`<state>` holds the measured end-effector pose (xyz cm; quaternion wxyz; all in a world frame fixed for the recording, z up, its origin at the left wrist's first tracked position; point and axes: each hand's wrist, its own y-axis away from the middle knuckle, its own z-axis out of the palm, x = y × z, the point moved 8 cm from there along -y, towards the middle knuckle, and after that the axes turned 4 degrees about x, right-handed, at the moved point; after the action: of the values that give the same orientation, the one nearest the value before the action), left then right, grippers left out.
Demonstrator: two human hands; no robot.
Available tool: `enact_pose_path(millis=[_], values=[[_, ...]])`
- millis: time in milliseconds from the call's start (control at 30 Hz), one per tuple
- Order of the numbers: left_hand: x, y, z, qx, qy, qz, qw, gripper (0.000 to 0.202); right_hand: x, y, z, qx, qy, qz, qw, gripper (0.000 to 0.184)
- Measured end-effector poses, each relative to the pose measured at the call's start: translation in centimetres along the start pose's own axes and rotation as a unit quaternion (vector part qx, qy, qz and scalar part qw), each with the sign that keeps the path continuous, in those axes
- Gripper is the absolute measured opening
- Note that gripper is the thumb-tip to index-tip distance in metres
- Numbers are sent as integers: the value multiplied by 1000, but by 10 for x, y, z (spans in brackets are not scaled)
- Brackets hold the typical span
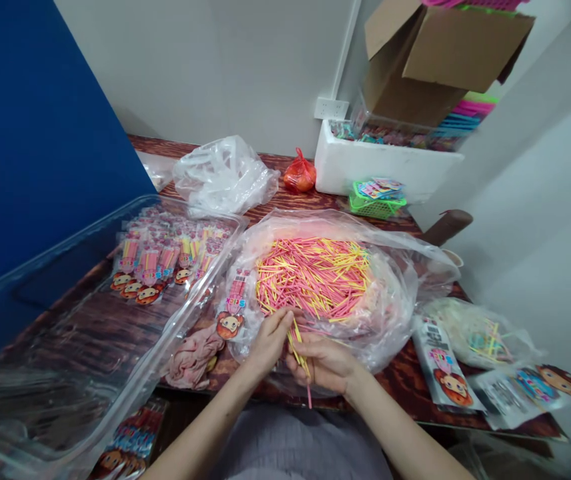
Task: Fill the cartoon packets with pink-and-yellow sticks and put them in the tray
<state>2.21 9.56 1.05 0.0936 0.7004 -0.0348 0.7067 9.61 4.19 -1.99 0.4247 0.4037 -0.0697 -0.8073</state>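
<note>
A big heap of thin pink and yellow sticks point(315, 273) lies in an open clear plastic bag point(395, 287) in front of me. My right hand point(323, 363) is closed round a small bunch of these sticks point(301, 357), which slant down past its fingers. My left hand point(268, 340) reaches in from the left, its fingertips pinched at the top of that same bunch at the near edge of the heap. A filled printed packet with a cartoon face point(233, 307) lies just left of the bag.
A clear plastic tray point(65, 327) at left holds several filled packets point(150, 267). Flat printed packets point(445, 373) lie at right. At the back stand a crumpled plastic bag point(223, 175), a red bag point(299, 175), a white foam box point(380, 167), a green basket point(378, 200) and a cardboard box point(430, 60).
</note>
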Motion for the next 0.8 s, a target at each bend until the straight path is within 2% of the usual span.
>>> enact_pose_path(millis=[133,200,267,333,433,500,600,733,800], values=[[-8,8,9,-29,-12,-33,999,42,-1,-2,-1,8,-34,-6,999,34],[-2,9,2,-2,8,-17,1000,45,-6,1,3,14,-21,-19,1000,32],[3,10,-8,37,56,-6,998,48,-18,6,1,64,28,-84,994,29],[2,11,-16,64,94,-16,993,52,-34,14,-5,152,113,-196,962,26],[-4,19,-20,90,84,-21,992,51,-40,27,-9,257,244,-322,878,23],[-3,27,-19,101,42,11,994,47,-32,29,-12,292,288,-347,844,20],[4,39,-10,91,-22,84,992,41,-24,31,-14,326,301,-358,821,17],[12,47,-5,92,-78,141,983,42,-30,41,-6,354,334,-409,772,37],[16,49,-4,93,-120,162,975,44,-28,40,-6,356,342,-416,764,43]])
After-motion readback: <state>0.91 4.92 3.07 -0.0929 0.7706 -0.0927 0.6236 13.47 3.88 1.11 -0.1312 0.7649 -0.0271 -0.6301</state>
